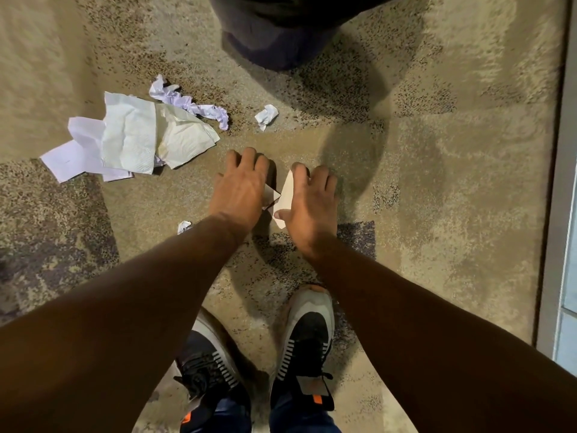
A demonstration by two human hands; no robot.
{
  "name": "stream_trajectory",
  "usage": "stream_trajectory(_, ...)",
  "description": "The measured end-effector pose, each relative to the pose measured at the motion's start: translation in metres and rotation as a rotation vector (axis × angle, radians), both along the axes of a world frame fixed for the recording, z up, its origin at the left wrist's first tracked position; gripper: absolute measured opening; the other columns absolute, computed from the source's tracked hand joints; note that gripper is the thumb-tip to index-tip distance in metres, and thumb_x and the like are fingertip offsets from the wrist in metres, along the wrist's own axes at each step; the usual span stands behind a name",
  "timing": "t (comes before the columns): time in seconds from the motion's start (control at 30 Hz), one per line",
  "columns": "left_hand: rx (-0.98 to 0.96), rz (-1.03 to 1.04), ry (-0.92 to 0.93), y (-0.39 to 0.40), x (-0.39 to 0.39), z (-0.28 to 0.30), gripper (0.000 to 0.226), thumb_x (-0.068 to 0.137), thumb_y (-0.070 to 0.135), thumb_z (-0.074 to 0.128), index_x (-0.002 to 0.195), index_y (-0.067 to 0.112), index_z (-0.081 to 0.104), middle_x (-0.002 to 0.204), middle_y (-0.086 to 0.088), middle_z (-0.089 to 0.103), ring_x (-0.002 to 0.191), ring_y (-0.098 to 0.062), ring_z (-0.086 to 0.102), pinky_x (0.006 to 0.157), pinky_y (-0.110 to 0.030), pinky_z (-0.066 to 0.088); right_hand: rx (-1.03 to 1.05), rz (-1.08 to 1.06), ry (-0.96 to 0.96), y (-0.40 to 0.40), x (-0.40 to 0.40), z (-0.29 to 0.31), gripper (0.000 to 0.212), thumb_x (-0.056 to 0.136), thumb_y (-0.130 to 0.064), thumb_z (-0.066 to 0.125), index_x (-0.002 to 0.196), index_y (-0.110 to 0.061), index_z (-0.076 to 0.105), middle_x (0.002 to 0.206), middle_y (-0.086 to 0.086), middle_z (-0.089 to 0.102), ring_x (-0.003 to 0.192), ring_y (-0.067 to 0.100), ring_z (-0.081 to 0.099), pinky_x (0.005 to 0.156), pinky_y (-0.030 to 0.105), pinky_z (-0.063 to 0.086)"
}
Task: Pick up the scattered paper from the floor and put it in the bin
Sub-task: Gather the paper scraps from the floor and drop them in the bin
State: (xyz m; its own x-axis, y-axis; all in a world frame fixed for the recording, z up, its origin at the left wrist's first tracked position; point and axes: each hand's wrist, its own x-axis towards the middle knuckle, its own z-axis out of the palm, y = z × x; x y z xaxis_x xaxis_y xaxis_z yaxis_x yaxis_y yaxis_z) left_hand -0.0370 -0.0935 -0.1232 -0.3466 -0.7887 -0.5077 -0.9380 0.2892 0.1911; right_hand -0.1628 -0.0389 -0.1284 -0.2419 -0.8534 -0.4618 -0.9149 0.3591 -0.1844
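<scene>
beige mottled carpet (437, 151) lay under both hands: right hand (307, 203) pinched a stiff folded paper scrap (285, 195), left hand (242, 185) touched it; crumpled tissues (140, 135) beside the dark bin (271, 35).

A mottled carpet (437, 151) covers the floor, tan for the most part, with darker speckled patches spreading across it and a greyish-purple stretch at the near left. A small dark square of the same purple tone sits near the middle. Two shoes stand on it at the near edge: the left shoe (209, 364) and the right shoe (307, 335), both black with white toes, striped sides and a spot of orange. Dark blue trouser legs (299, 420) rise out of them. Down the right side runs a pale grey strip (559, 214), like a frame or skirting.
</scene>
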Motion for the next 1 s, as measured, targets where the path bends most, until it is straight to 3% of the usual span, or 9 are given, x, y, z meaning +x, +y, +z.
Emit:
stream_trajectory(0.17,-0.022,-0.035,0.060,0.001,0.008,-0.001,0.053,0.085,0.023,0.076,0.128,0.010,0.046,0.120,-0.011,0.058,0.113,-0.030,0.042,0.087,-0.048,0.053,-0.013,-0.040,-0.137,0.009,-0.003,-0.003,0.088,0.063,-0.028,0.096,0.129,-0.020,0.037,0.127,0.015,0.041,0.117,0.028,0.042,0.098,0.038,0.048)
stream_trajectory(0.27,-0.045,-0.098,0.073,0.000,0.012,-0.007,0.042,0.085,0.019,0.077,0.119,0.011,0.053,0.112,-0.009,0.060,0.104,-0.028,0.045,0.083,-0.046,0.053,-0.006,-0.039,-0.165,0.014,-0.004,-0.006,0.089,0.065,-0.027,0.095,0.132,-0.020,0.038,0.128,0.016,0.042,0.119,0.029,0.041,0.101,0.037,0.042)
stream_trajectory(0.4,-0.064,-0.188,0.101,0.003,0.015,-0.007,0.031,0.086,0.013,0.075,0.116,0.012,0.067,0.115,-0.010,0.064,0.099,-0.027,0.051,0.088,-0.037,0.044,0.006,-0.059,-0.151,0.021,-0.001,-0.010,0.089,0.067,-0.025,0.094,0.136,-0.020,0.037,0.133,0.019,0.045,0.128,0.034,0.039,0.110,0.040,0.036)
stream_trajectory(0.57,0.001,0.057,0.282,0.018,0.021,-0.001,0.030,0.089,0.000,0.069,0.116,0.012,0.071,0.111,-0.011,0.061,0.100,-0.030,0.053,0.080,-0.035,0.047,-0.010,-0.171,-0.280,0.028,-0.005,-0.007,0.094,0.066,-0.002,0.091,0.141,-0.020,0.037,0.138,0.016,0.040,0.125,0.032,0.043,0.103,0.039,0.046)
stream_trajectory(0.67,0.019,0.154,0.333,0.030,0.025,0.000,0.018,0.091,0.004,0.068,0.108,0.010,0.072,0.108,-0.011,0.058,0.097,-0.031,0.055,0.074,-0.035,0.048,-0.062,-0.173,-0.362,0.037,-0.011,-0.005,0.095,0.062,0.005,0.086,0.140,-0.018,0.036,0.135,0.015,0.037,0.120,0.031,0.043,0.098,0.050,0.051)
stream_trajectory(0.73,0.043,0.152,0.351,0.039,0.028,0.000,0.014,0.092,0.012,0.066,0.104,0.009,0.072,0.108,-0.009,0.056,0.098,-0.030,0.054,0.078,-0.040,0.053,-0.073,-0.169,-0.412,0.041,-0.013,-0.004,0.094,0.062,0.000,0.087,0.141,-0.016,0.036,0.133,0.014,0.036,0.119,0.028,0.041,0.097,0.048,0.051)
stream_trajectory(0.8,0.081,0.132,0.348,0.049,0.029,0.000,0.016,0.093,0.018,0.065,0.105,0.009,0.072,0.111,-0.007,0.057,0.099,-0.027,0.055,0.080,-0.042,0.054,-0.079,-0.173,-0.441,0.044,-0.014,-0.004,0.089,0.066,-0.005,0.086,0.140,-0.014,0.039,0.132,0.014,0.037,0.119,0.026,0.040,0.098,0.044,0.049)
stream_trajectory(0.9,0.121,0.060,0.389,0.061,0.025,0.001,0.015,0.094,0.016,0.065,0.107,0.009,0.069,0.112,-0.006,0.058,0.098,-0.022,0.053,0.083,-0.039,0.052,-0.134,-0.173,-0.435,0.046,-0.014,-0.005,0.066,0.078,0.003,0.075,0.137,-0.010,0.047,0.129,0.015,0.041,0.117,0.027,0.044,0.097,0.046,0.049)
stream_trajectory(1.0,0.148,0.050,0.404,0.069,0.018,-0.005,0.016,0.091,0.009,0.067,0.107,0.007,0.068,0.115,-0.009,0.058,0.100,-0.024,0.053,0.085,-0.041,0.053,-0.123,-0.192,-0.411,0.043,-0.011,-0.008,0.055,0.082,0.011,0.066,0.133,-0.006,0.052,0.125,0.017,0.046,0.112,0.027,0.049,0.088,0.033,0.049)
